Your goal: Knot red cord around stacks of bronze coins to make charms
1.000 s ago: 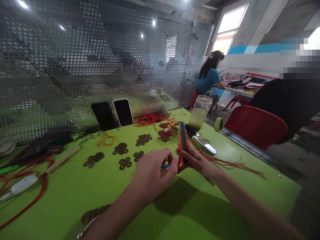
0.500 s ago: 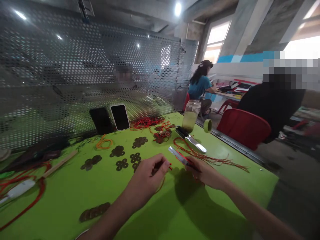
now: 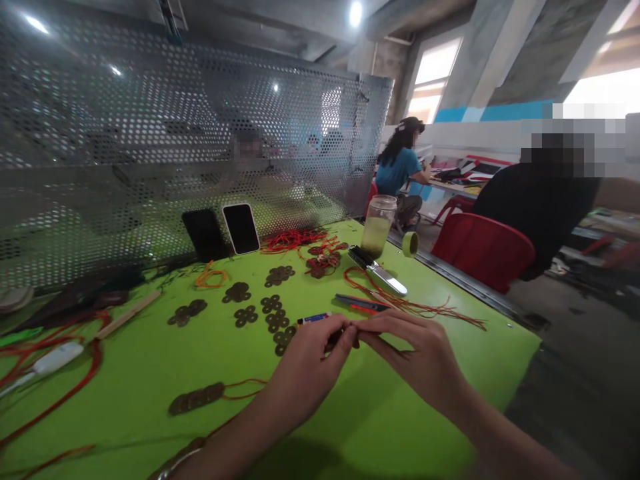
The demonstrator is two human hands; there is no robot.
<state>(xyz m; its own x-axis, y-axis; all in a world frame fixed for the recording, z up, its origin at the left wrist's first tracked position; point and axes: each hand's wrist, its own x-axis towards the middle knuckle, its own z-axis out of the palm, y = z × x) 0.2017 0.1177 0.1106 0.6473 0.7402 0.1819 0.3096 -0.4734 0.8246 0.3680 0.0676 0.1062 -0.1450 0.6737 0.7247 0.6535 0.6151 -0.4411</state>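
My left hand (image 3: 317, 363) is closed in a pinch in the middle of the table. Its fingertips meet those of my right hand (image 3: 417, 343), also pinching. A small dark bit shows between them, too hidden to name. Just beyond the right hand lies a box cutter (image 3: 360, 304) with a red-orange part. A small blue-and-white tube-shaped thing (image 3: 314, 319) is partly covered by my left hand. Coin clusters (image 3: 277, 321) lie left of it. Nearer my left forearm, a row of overlapping coins (image 3: 197, 399) has a red cord loop (image 3: 245, 382) at its end.
Thin red cords (image 3: 425, 310) and a silver-and-black tool (image 3: 383, 273) lie beyond the box cutter. A jar (image 3: 377, 230) and tape roll (image 3: 411, 245) stand near the right edge. Two phones (image 3: 241, 229) lean on the perforated screen (image 3: 165, 147). Other people sit to the right.
My right hand has let go of the box cutter, which now lies on the table. It has come to my left hand's fingertips. The red cord end seen in my left hand is hidden now.
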